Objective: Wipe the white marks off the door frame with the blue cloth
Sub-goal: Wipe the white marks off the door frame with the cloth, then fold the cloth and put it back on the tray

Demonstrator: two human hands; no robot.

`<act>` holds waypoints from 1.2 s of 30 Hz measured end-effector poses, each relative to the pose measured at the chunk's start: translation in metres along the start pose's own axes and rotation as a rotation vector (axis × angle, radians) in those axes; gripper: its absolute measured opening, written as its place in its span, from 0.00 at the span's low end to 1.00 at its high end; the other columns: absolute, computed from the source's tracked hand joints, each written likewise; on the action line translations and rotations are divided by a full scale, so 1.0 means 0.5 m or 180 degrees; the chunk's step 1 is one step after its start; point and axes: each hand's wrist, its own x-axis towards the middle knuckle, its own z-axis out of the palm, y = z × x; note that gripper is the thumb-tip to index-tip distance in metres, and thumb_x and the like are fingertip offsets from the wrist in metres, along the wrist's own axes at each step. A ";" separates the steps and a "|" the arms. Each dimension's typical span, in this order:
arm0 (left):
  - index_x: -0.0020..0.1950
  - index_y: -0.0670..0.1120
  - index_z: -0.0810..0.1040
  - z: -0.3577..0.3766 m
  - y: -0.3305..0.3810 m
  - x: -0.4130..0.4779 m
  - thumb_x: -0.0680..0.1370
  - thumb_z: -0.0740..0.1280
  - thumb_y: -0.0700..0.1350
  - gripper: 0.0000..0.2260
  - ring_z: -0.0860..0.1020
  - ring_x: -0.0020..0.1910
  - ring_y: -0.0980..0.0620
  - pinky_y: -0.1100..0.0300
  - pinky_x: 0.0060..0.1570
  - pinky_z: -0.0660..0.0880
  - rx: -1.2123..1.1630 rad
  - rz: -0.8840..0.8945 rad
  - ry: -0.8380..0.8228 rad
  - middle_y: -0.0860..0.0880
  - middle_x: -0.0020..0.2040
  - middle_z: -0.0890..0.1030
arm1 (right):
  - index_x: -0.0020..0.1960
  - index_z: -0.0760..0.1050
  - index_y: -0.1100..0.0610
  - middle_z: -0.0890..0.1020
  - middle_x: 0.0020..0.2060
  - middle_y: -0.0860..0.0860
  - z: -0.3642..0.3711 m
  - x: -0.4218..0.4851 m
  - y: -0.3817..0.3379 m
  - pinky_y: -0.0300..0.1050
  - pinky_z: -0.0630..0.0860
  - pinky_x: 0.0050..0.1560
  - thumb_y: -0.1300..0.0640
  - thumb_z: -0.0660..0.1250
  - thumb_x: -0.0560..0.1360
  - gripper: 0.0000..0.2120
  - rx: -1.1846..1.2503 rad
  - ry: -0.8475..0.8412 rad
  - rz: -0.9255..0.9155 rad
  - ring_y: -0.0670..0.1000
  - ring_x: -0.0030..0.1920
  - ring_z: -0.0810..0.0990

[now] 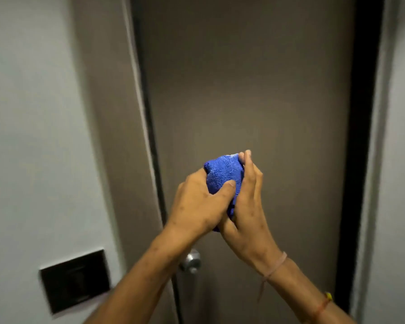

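A bunched blue cloth (223, 175) is held between both hands in front of the closed brown door (255, 90). My left hand (197, 204) grips it from the left, thumb pressed on the cloth. My right hand (246, 206) cups it from the right, fingertips over its top. The brown door frame (108, 113) runs down the left of the door; a pale whitish streak (136, 73) follows its inner edge. Both hands are apart from the frame, to its right.
A silver round door knob (191, 261) sits below my left wrist. A black switch plate (76, 280) is on the pale wall (33, 136) at lower left. The right side of the frame (360, 136) is dark, with pale wall beyond.
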 end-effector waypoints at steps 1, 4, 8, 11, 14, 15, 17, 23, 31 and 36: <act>0.50 0.47 0.79 0.044 -0.010 -0.003 0.73 0.67 0.45 0.07 0.82 0.37 0.45 0.51 0.40 0.79 -0.0108 -0.0066 -0.0257 0.44 0.40 0.85 | 0.74 0.36 0.56 0.52 0.71 0.50 -0.047 -0.029 0.020 0.25 0.54 0.70 0.51 0.64 0.68 0.46 -0.0104 -0.0174 0.0277 0.33 0.71 0.49; 0.51 0.41 0.79 0.170 -0.026 -0.025 0.75 0.67 0.40 0.06 0.82 0.43 0.45 0.50 0.48 0.80 -0.0241 -0.0240 -0.1107 0.39 0.46 0.84 | 0.73 0.30 0.52 0.56 0.69 0.43 -0.205 -0.113 0.085 0.27 0.61 0.66 0.50 0.67 0.66 0.53 0.0343 -0.0419 0.1606 0.33 0.69 0.58; 0.53 0.41 0.79 0.368 -0.017 -0.079 0.76 0.66 0.42 0.08 0.80 0.40 0.53 0.66 0.36 0.77 -0.0701 -0.0419 -0.2058 0.45 0.44 0.83 | 0.69 0.66 0.54 0.78 0.59 0.51 -0.429 -0.252 0.167 0.51 0.70 0.63 0.49 0.70 0.68 0.32 0.1461 0.0237 0.3160 0.50 0.57 0.77; 0.53 0.43 0.79 0.516 -0.011 -0.130 0.77 0.66 0.43 0.08 0.81 0.37 0.59 0.68 0.32 0.76 -0.1028 -0.0674 -0.2519 0.49 0.43 0.84 | 0.59 0.77 0.57 0.83 0.52 0.53 -0.564 -0.358 0.201 0.49 0.76 0.60 0.46 0.69 0.66 0.24 0.1114 0.0513 0.3480 0.51 0.53 0.81; 0.56 0.42 0.78 0.678 -0.009 -0.182 0.76 0.66 0.44 0.10 0.83 0.43 0.53 0.63 0.41 0.80 -0.1115 -0.1020 -0.2963 0.46 0.48 0.84 | 0.51 0.80 0.54 0.85 0.43 0.47 -0.694 -0.455 0.229 0.34 0.79 0.41 0.48 0.70 0.70 0.14 0.0645 0.0734 0.3769 0.42 0.41 0.83; 0.57 0.42 0.78 0.723 -0.011 -0.197 0.76 0.66 0.44 0.11 0.83 0.47 0.49 0.57 0.46 0.80 -0.1132 -0.1179 -0.3090 0.44 0.51 0.84 | 0.50 0.80 0.54 0.85 0.41 0.46 -0.725 -0.482 0.235 0.32 0.78 0.37 0.49 0.69 0.72 0.11 0.0505 0.0823 0.3895 0.40 0.38 0.83; 0.59 0.41 0.77 0.846 -0.008 -0.238 0.76 0.66 0.42 0.12 0.81 0.51 0.43 0.48 0.53 0.78 -0.1254 -0.1612 -0.3397 0.41 0.54 0.83 | 0.49 0.79 0.54 0.85 0.39 0.44 -0.811 -0.553 0.262 0.31 0.77 0.34 0.50 0.69 0.73 0.08 0.0276 0.1084 0.4079 0.40 0.37 0.83; 0.57 0.45 0.77 1.206 -0.037 -0.386 0.75 0.65 0.33 0.13 0.83 0.47 0.44 0.52 0.45 0.82 -0.1158 -0.2507 -0.3994 0.41 0.53 0.83 | 0.55 0.76 0.57 0.84 0.50 0.54 -1.026 -0.783 0.369 0.43 0.82 0.49 0.54 0.66 0.76 0.10 -0.0019 0.1791 0.4804 0.50 0.48 0.83; 0.51 0.39 0.75 1.574 -0.209 -0.611 0.75 0.66 0.33 0.06 0.79 0.33 0.50 0.68 0.26 0.77 -0.0279 -0.2508 -0.3917 0.41 0.44 0.80 | 0.58 0.75 0.64 0.81 0.55 0.62 -1.164 -1.092 0.595 0.52 0.76 0.57 0.53 0.67 0.76 0.17 -0.0789 0.1795 0.5596 0.60 0.56 0.79; 0.57 0.37 0.75 1.728 -0.354 -0.740 0.75 0.68 0.39 0.12 0.79 0.51 0.41 0.50 0.52 0.78 0.0191 -0.2380 -0.3819 0.39 0.52 0.80 | 0.56 0.74 0.67 0.81 0.53 0.64 -1.164 -1.301 0.740 0.47 0.74 0.46 0.49 0.70 0.73 0.23 -0.1248 0.1949 0.6281 0.62 0.54 0.79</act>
